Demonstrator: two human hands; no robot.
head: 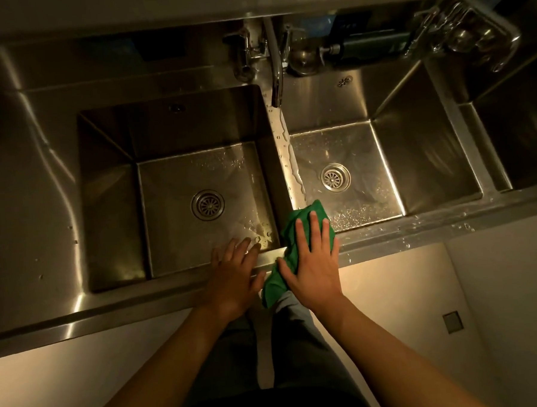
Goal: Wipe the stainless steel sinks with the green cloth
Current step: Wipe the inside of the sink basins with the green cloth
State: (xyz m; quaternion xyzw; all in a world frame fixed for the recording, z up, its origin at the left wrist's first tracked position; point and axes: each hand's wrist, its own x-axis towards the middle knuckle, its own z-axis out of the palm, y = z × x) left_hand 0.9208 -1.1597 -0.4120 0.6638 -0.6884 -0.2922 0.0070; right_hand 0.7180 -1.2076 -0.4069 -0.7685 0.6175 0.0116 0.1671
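R hand (313, 260) flat, presses green cloth (290, 236) on front rim (126, 307) at divider (281, 140); L hand (233, 273) splayed at 9 o'clock, on edge of left sink (111, 196).

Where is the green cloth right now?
In the head view, the green cloth lies under the right hand on the front rim, where the sink divider ends.

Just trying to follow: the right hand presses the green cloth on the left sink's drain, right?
No. The right hand presses the green cloth on the front rim, at the middle divider, not on that drain; the head view shows it.
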